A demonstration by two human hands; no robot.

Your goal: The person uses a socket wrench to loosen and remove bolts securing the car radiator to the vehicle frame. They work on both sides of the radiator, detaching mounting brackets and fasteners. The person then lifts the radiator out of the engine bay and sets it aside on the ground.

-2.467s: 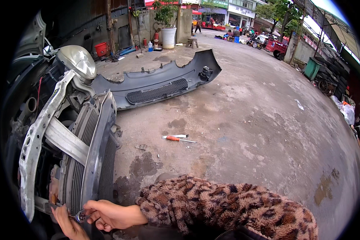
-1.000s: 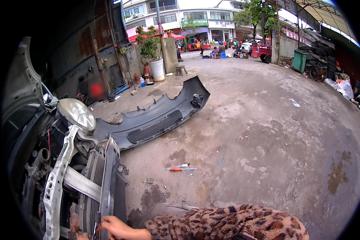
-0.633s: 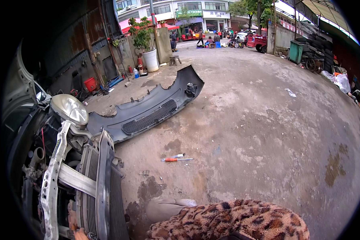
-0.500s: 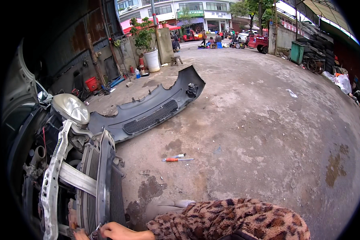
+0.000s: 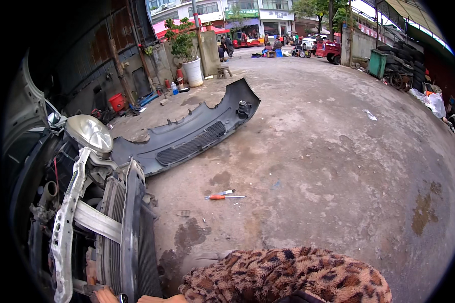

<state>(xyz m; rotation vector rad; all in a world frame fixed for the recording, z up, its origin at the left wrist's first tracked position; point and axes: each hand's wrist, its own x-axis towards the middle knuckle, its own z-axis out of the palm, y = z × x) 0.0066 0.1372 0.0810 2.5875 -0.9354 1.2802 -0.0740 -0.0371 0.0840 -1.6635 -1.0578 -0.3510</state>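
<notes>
Head view: at the lower edge, bare left hand (image 5: 105, 296) and bare right hand (image 5: 161, 299), both cropped, grasp impossible to tell. Between them, small round silver metal tool end (image 5: 123, 298), beside long dark-grey car-front bar (image 5: 131, 222). Beyond, on concrete floor (image 5: 308, 166), orange-handled screwdriver (image 5: 218, 197).

Right sleeve (image 5: 288, 272): shaggy pile, pinkish tan, brown/black leopard spots. Dark cloth (image 5: 303, 297) at bottom edge. Grey-beige trouser leg (image 5: 203, 259), mostly covered. Left hand (image 5: 106, 295), right hand (image 5: 163, 299) bare.
</notes>
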